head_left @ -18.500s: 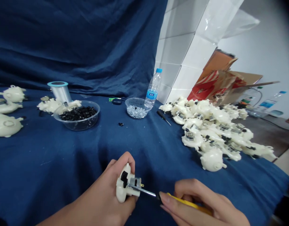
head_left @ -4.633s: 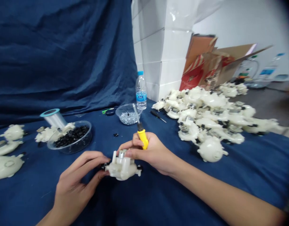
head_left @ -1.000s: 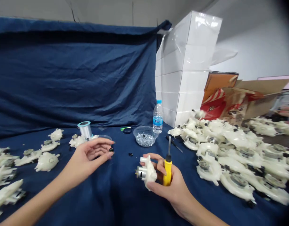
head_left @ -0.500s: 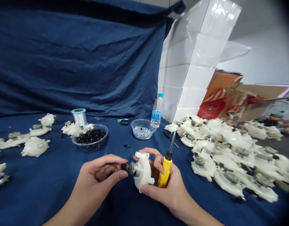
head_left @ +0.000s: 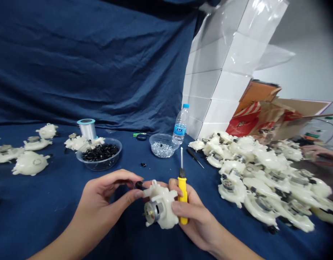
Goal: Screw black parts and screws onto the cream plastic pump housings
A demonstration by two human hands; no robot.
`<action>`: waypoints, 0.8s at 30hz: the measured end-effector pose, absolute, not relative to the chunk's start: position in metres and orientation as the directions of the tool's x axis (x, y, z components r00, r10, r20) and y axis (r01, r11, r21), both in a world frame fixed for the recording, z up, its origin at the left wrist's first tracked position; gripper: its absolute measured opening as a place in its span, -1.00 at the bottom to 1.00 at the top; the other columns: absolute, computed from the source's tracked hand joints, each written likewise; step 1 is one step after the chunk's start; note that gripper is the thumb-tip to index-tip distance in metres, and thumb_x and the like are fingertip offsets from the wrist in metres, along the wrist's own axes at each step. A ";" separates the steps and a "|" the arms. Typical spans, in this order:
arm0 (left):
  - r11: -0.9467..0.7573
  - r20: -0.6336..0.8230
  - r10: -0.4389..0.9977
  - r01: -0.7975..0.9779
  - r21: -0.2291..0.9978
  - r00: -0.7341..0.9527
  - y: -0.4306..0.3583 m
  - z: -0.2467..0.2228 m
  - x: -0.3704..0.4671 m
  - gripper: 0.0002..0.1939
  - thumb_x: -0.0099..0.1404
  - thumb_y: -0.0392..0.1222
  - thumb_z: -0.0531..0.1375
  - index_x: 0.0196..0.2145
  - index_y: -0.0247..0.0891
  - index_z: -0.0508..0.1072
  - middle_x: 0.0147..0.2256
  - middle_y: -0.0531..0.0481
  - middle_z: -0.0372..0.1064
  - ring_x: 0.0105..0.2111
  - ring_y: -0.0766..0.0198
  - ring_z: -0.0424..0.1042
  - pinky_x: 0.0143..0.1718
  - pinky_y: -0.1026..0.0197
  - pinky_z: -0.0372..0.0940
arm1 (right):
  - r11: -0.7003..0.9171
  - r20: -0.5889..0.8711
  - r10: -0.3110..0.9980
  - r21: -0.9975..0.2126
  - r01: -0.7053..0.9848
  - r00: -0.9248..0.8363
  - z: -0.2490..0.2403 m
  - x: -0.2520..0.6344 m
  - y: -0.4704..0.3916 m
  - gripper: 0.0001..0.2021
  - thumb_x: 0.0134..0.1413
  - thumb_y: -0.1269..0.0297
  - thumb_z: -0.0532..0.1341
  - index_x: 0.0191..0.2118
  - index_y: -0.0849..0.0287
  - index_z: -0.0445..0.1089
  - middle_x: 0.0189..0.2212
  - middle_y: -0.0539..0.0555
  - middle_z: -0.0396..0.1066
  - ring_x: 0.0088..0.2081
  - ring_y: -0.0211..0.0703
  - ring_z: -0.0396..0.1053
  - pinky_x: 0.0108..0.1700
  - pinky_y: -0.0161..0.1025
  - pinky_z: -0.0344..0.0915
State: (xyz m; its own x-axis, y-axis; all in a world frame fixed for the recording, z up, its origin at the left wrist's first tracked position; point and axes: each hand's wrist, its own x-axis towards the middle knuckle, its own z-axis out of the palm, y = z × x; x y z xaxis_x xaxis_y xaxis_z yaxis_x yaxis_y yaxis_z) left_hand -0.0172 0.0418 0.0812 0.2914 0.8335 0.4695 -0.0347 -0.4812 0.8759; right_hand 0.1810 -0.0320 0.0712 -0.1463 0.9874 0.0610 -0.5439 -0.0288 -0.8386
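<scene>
My right hand (head_left: 195, 213) holds a cream plastic housing (head_left: 166, 207) with a round silver motor (head_left: 152, 212) on its lower left side. The same hand clasps a yellow screwdriver (head_left: 183, 198), its shaft pointing up. Between the thumb and fingers of my left hand (head_left: 109, 198) is a small black part (head_left: 139, 185), held at the tube-like end of the housing's upper left. Whether the part is seated on that end cannot be made out.
Black parts fill a clear bowl (head_left: 118, 159) at left; screws lie in another bowl (head_left: 163, 136) beside a bottle (head_left: 180, 124). Housings (head_left: 272, 162) are heaped at right, near a black screwdriver (head_left: 195, 157). Another person's hand (head_left: 318, 151) shows at far right.
The housing has turned in my right hand, so its motor now faces lower left. My left hand has moved the black part from beside the motor to the tube-like end. The view has shifted slightly.
</scene>
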 end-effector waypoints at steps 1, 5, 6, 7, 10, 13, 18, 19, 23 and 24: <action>-0.482 0.471 0.830 -0.040 0.875 0.299 0.041 0.082 -0.017 -0.83 0.04 -0.28 0.43 -0.38 -0.04 0.66 -0.42 0.10 0.62 -0.42 0.27 0.60 -0.35 0.43 0.51 | -0.044 0.042 0.989 -0.827 -0.560 -0.139 0.071 0.181 -0.032 -0.67 -0.10 0.33 0.46 -0.38 0.10 0.26 -0.23 0.02 0.57 -0.22 -0.18 0.53 -0.19 -0.31 0.40; -0.485 0.471 0.809 -0.054 0.873 0.351 0.040 0.080 -0.016 -0.84 0.08 -0.26 0.41 -0.35 -0.01 0.65 -0.39 0.11 0.63 -0.40 0.25 0.63 -0.32 0.41 0.52 | -0.124 -0.018 0.982 -0.815 -0.566 -0.189 0.070 0.183 -0.030 -0.75 0.09 0.14 0.32 -0.23 0.23 0.52 -0.37 0.10 0.57 -0.33 -0.13 0.54 -0.24 -0.29 0.43; -0.479 0.465 0.808 -0.055 0.876 0.361 0.040 0.078 -0.016 -0.84 0.10 -0.26 0.41 -0.34 -0.01 0.65 -0.38 0.11 0.64 -0.39 0.25 0.64 -0.32 0.42 0.52 | -0.148 -0.029 0.976 -0.818 -0.556 -0.216 0.070 0.183 -0.030 -0.66 0.12 0.10 0.28 -0.16 0.30 0.55 -0.32 0.18 0.59 -0.31 -0.07 0.56 -0.22 -0.23 0.45; -0.468 0.454 0.811 -0.056 0.882 0.368 0.041 0.076 -0.016 -0.83 0.11 -0.25 0.41 -0.31 -0.01 0.65 -0.38 0.11 0.64 -0.39 0.25 0.64 -0.31 0.42 0.51 | -0.165 -0.039 0.971 -0.821 -0.546 -0.236 0.071 0.183 -0.029 -0.59 0.13 0.06 0.25 -0.11 0.36 0.56 -0.27 0.25 0.59 -0.30 -0.03 0.57 -0.20 -0.20 0.46; -0.417 0.415 0.827 -0.082 0.905 0.380 0.044 0.069 -0.015 -0.82 0.16 -0.21 0.40 -0.24 0.01 0.65 -0.37 0.12 0.64 -0.37 0.28 0.64 -0.30 0.46 0.50 | -0.169 -0.050 0.972 -0.826 -0.538 -0.229 0.072 0.184 -0.027 -0.57 0.11 0.03 0.26 -0.13 0.34 0.58 -0.16 0.28 0.59 -0.24 -0.02 0.57 -0.21 -0.21 0.46; -0.380 0.385 0.836 -0.093 0.920 0.391 0.045 0.066 -0.014 -0.81 0.17 -0.22 0.40 -0.23 0.01 0.65 -0.36 0.13 0.63 -0.38 0.31 0.63 -0.31 0.48 0.50 | -0.180 -0.081 0.976 -0.828 -0.531 -0.205 0.071 0.184 -0.027 -0.65 0.03 0.05 0.33 -0.23 0.27 0.59 -0.19 0.23 0.60 -0.20 -0.04 0.55 -0.12 -0.19 0.44; -0.416 0.412 0.826 -0.078 0.906 0.385 0.037 0.072 -0.012 -0.74 0.09 -0.26 0.44 -0.24 0.03 0.67 -0.37 0.13 0.62 -0.39 0.31 0.60 -0.31 0.47 0.50 | -0.276 -0.207 0.959 -0.836 -0.475 -0.192 0.063 0.181 -0.027 -0.71 -0.11 0.08 0.45 -0.40 0.22 0.53 -0.52 -0.01 0.50 -0.49 -0.34 0.41 -0.40 -0.44 0.32; -0.422 0.416 0.815 -0.079 0.903 0.404 0.035 0.074 -0.011 -0.71 0.09 -0.27 0.44 -0.23 0.05 0.67 -0.39 0.13 0.62 -0.41 0.32 0.59 -0.33 0.47 0.49 | -0.294 -0.229 0.954 -0.839 -0.458 -0.193 0.062 0.180 -0.028 -0.70 -0.15 0.08 0.48 -0.41 0.22 0.53 -0.53 -0.04 0.48 -0.52 -0.37 0.38 -0.43 -0.46 0.29; -0.441 0.409 0.756 -0.063 0.895 0.512 0.030 0.081 -0.008 -0.75 0.09 -0.27 0.44 -0.27 0.07 0.70 -0.44 0.11 0.57 -0.44 0.33 0.54 -0.40 0.47 0.44 | -0.355 -0.279 0.930 -0.853 -0.384 -0.240 0.058 0.178 -0.030 -0.59 -0.26 0.03 0.51 -0.41 0.29 0.52 -0.53 0.01 0.47 -0.56 -0.36 0.36 -0.51 -0.44 0.28; -0.443 0.408 0.749 -0.063 0.894 0.521 0.030 0.082 -0.008 -0.79 0.09 -0.26 0.44 -0.31 0.05 0.70 -0.43 0.10 0.57 -0.42 0.32 0.54 -0.40 0.47 0.43 | -0.361 -0.284 0.926 -0.856 -0.370 -0.248 0.057 0.177 -0.030 -0.57 -0.26 0.01 0.51 -0.41 0.30 0.52 -0.53 0.01 0.46 -0.57 -0.36 0.35 -0.52 -0.43 0.28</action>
